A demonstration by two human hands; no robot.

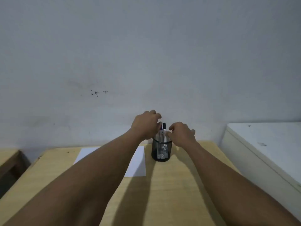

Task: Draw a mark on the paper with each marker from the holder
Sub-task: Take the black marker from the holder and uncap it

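Two bare forearms are stretched forward over a wooden table, both hands gathered at the holder. Left hand is held just left of and above the holder rim, fingers curled loosely, back of the hand toward the camera; whether its fingertips touch a marker is hidden by the hand itself, so its grip cannot be told. Right hand is held just right of the holder rim, fingers bent and partly spread, thumb and forefinger apart, nothing seen pinched; contact with the rim cannot be told.

Holder is a black wire-mesh cylinder, upright, see-through. Markers are stood inside it, pale barrels seen through the mesh, one black cap and one purple-blue cap poking above the rim between the two hands. Exact count is too blurred to tell.

Paper is laid flat on the table just left of the holder, white, rectangular, plain, partly covered by the left forearm; no marks are seen on the visible part.

Table top is light yellowish wood grain, smooth, with dark arm shadows thrown across it. Wall behind the holder is matte grey-white, with small dark specks up and left of the holder. White boxy cabinet is set well right of the holder, scuffed on top.
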